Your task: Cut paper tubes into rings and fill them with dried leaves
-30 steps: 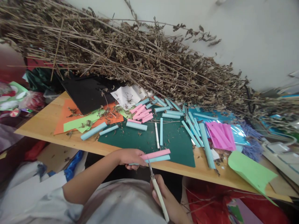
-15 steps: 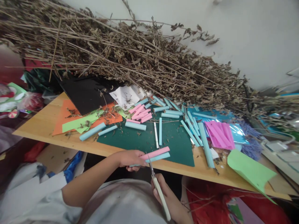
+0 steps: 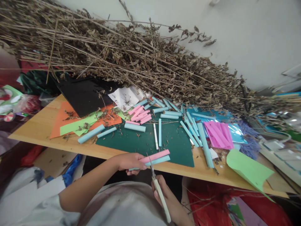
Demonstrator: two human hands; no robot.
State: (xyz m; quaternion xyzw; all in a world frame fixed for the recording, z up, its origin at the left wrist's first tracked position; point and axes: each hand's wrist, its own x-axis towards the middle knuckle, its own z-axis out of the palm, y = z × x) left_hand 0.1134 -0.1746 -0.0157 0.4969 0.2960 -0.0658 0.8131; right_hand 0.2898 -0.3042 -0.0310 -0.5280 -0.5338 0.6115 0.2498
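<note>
My left hand (image 3: 129, 162) is closed on a pink paper roll (image 3: 157, 155) and a light blue paper roll (image 3: 160, 160), held side by side over the table's near edge. My right hand (image 3: 168, 202) grips white-handled scissors (image 3: 160, 194) from below. The scissor blades (image 3: 151, 169) point up and meet the two rolls close to my left fingers. Both rolls stick out to the right over a dark green cutting mat (image 3: 150, 141).
On the wooden table (image 3: 42, 124) lie several blue rolls (image 3: 190, 130), pink rolls (image 3: 140, 114), orange paper (image 3: 62, 117), light green paper (image 3: 246, 168), black sheet (image 3: 87, 95), magenta strips (image 3: 218, 135). A big heap of dried branches (image 3: 131, 59) fills the back. Red fabric (image 3: 211, 204) lies below.
The view has drifted slightly, so everything sits a little lower-left. My hands, the rolls and the scissors keep nearly the same pose.
</note>
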